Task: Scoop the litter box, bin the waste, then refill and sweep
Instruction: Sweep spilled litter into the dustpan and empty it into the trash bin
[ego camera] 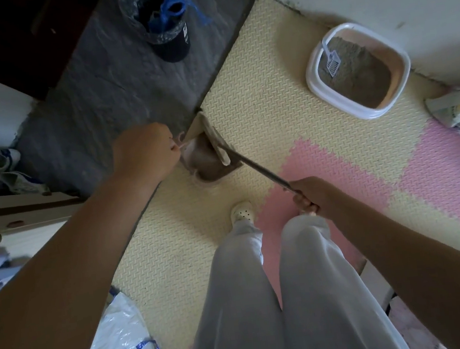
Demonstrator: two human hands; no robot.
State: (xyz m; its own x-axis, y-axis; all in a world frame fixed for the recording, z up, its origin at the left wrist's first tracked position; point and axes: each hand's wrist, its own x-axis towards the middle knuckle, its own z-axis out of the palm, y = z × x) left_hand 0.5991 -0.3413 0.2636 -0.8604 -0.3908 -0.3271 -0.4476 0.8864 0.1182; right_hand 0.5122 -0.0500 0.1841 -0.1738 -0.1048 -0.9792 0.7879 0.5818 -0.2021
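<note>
Sweep stage, I reckon: left hand (146, 152) pinching the dustpan (207, 165) handle, right hand (311, 196) fingers wrapped round the broom (216, 144) stick, so press the pan lip flat on the mat (258, 108) and use short strokes, litter box (316, 84) well off by the wall.

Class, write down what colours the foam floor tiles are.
Pale yellow and pink; the foam floor tiles show best in the head view.

A home floor corner: foam puzzle mats (288, 116), litter box (357, 70), lined bin (160, 24), sneakers (7, 168)
</note>
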